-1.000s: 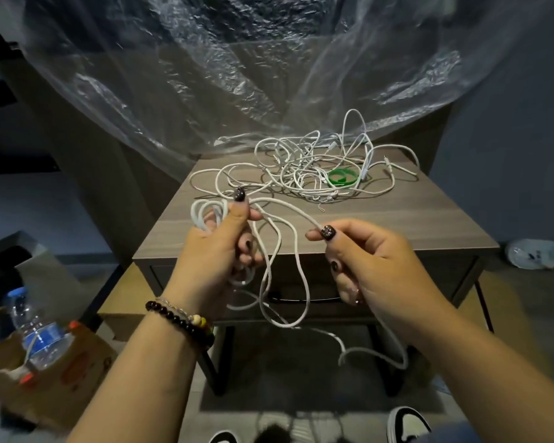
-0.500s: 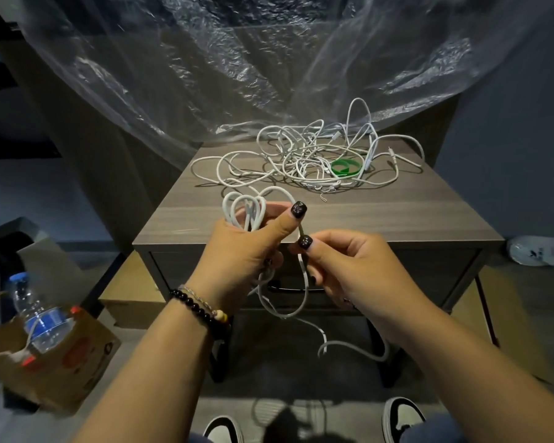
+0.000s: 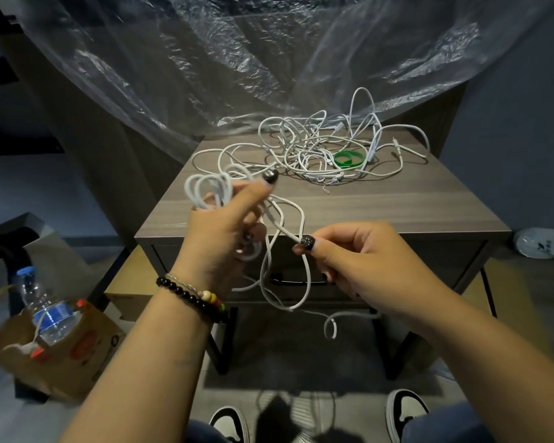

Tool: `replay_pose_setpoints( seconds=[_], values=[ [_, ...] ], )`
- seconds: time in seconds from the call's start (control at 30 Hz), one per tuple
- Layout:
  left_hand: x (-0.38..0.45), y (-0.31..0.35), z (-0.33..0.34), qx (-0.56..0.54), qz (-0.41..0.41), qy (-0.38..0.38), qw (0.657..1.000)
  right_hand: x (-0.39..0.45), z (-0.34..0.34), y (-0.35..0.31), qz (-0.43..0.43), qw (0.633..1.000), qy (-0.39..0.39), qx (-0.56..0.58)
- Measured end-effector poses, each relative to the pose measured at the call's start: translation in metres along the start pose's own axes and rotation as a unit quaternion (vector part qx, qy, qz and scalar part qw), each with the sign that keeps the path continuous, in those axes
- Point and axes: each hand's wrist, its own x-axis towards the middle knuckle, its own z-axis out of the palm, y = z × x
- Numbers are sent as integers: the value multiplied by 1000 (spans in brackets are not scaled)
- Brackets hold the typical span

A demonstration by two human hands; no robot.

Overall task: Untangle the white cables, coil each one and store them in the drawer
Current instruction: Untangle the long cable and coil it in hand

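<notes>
My left hand grips a partly wound coil of white cable, its loops sticking up above the fist at the table's front left. My right hand pinches the same cable's free length between thumb and forefinger in front of the drawer. The slack hangs in a loop below both hands, its loose end curling near the floor. A tangle of white cables lies at the back of the grey wooden side table. The drawer under the top is closed.
A green band sits within the tangle. Crumpled clear plastic sheeting hangs behind the table. On the floor at left a cardboard box holds a water bottle. My shoes are below.
My left hand has lifted and shifted left with the coil. My right hand has drawn away to the right and down, opening a longer span of cable between the hands.
</notes>
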Motion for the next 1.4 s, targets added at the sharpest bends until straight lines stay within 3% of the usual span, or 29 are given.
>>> replay_pose_setpoints(
  seconds=[0.1,0.37,0.63,1.07,1.23,1.4],
  values=[
    [3,1,-4,-47,13,28,998,-1,0,1,-17,1000,7,-10],
    [5,-14,11,2,-16,83,996,-7,14,4,-82,995,-33,-42],
    [8,-12,19,-160,-35,39,986,-8,14,6,-96,992,-48,-62],
    [15,2,-18,-308,-49,24,950,-13,11,10,-64,984,-141,-89],
    [15,0,-20,-313,-85,4,946,-5,6,20,-32,969,-66,-235],
    [11,-1,-8,-247,-135,-51,958,12,-9,5,-52,939,22,-340]
  ],
)
